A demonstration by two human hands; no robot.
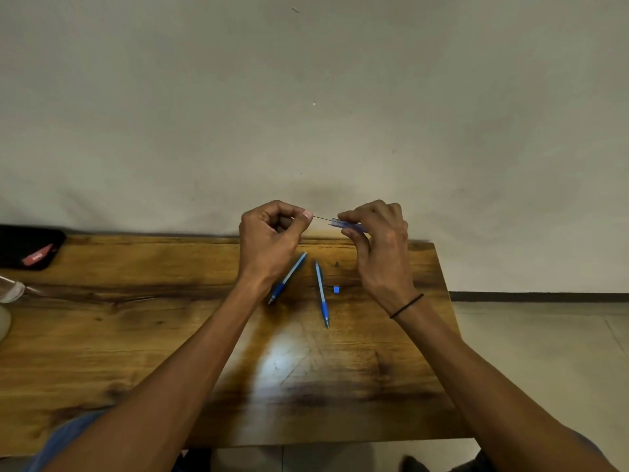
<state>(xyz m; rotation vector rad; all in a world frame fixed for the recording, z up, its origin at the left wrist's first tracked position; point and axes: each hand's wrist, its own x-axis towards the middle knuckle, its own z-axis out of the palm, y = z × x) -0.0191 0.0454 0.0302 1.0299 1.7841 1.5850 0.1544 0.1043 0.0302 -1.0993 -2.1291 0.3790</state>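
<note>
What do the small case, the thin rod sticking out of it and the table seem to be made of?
Case: probably plastic, translucent blue and smooth; it looks see-through. Rod: dark, hair-thin and straight, likely pencil lead, though too fine to be sure. Table: varnished wood, with brown grain, dark streaks and a bright patch of glare.

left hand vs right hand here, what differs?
1. The left hand pinches a thin dark lead between thumb and forefinger. The right hand holds a translucent blue case in its fingertips.
2. The right wrist wears a black band. The left wrist is bare.

Shared: both hands are raised above the wooden table, level with each other, and the lead spans the gap to the case's mouth.
</note>
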